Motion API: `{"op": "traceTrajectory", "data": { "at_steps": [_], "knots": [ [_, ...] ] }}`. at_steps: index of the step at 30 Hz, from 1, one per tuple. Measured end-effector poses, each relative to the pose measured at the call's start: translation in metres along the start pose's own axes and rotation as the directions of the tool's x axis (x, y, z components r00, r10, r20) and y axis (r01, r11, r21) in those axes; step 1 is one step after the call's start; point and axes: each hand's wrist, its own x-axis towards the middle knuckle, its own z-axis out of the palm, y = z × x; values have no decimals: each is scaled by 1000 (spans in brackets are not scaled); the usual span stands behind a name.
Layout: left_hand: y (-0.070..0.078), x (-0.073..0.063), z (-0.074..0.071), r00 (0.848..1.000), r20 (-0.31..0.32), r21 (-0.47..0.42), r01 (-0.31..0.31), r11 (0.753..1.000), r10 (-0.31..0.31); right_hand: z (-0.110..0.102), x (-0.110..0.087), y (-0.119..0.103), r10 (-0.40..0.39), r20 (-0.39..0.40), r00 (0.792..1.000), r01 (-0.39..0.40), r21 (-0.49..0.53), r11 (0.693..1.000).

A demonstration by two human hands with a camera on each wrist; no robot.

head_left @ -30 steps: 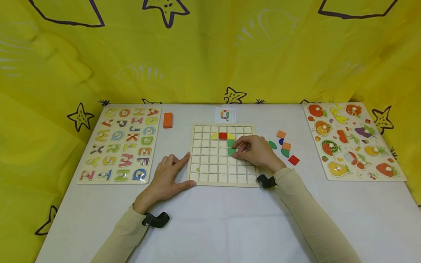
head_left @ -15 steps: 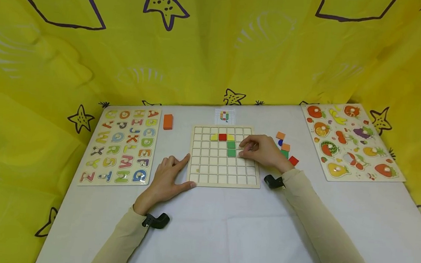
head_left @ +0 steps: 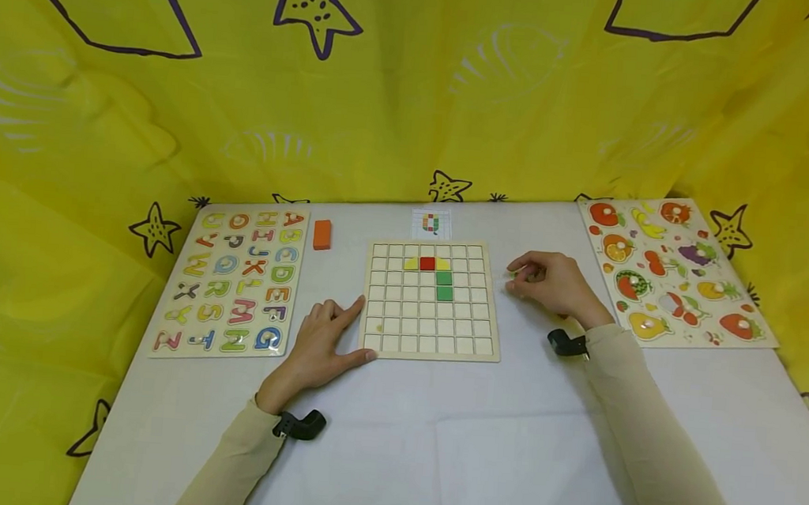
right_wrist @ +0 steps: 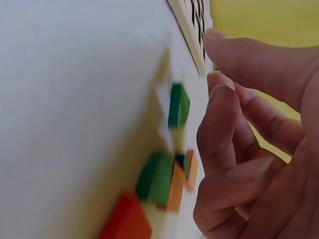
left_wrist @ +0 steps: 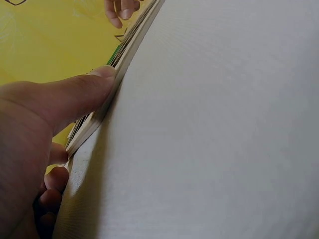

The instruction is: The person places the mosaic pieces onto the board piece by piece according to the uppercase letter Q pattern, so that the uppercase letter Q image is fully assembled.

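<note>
A wooden grid board (head_left: pixel 399 323) lies mid-table. On it are a red square (head_left: pixel 427 263) between two yellow rounded pieces (head_left: pixel 412 263) and two green squares (head_left: pixel 445 286) below the right one. My left hand (head_left: pixel 319 345) touches the board's left edge and front left corner with straight index finger and thumb (left_wrist: pixel 75 97). To the right of the board, my right hand (head_left: pixel 552 281) hovers with bent fingers, thumb and index apart, nothing visible between them. In the right wrist view, green pieces (right_wrist: pixel 178 107), orange pieces (right_wrist: pixel 175 185) and a red piece (right_wrist: pixel 127 219) lie below it.
A small pattern card (head_left: pixel 431 223) lies behind the board. An orange block (head_left: pixel 323 234) stands to its left. An alphabet puzzle (head_left: pixel 231 278) lies at the left, a fruit puzzle (head_left: pixel 674 274) at the right. A yellow curtain (head_left: pixel 401 109) hangs behind the table.
My right hand has left the green squares on the board and moved right, over the loose pieces, which it now hides in the head view. My left hand has stayed at the board.
</note>
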Motion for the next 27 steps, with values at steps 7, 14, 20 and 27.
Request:
{"op": "traceTrajectory", "data": {
  "at_steps": [7,14,20,27],
  "knots": [
    [-1,0,1,1000,-4,2,-4,1000,4,-16,-7,12,34,-35,999,-35,-29,999],
    [-2,-1,1,1000,-7,1,-4,1000,4,-21,-11,18,92,-35,995,-93,-39,995],
    [-2,-1,1,1000,-8,-3,-2,1000,2,-19,-10,20,93,-20,995,-93,-39,995],
    [-2,0,1,1000,-11,-4,-6,1000,6,-15,-7,20,85,-18,996,-86,-48,995]
  ]
}}
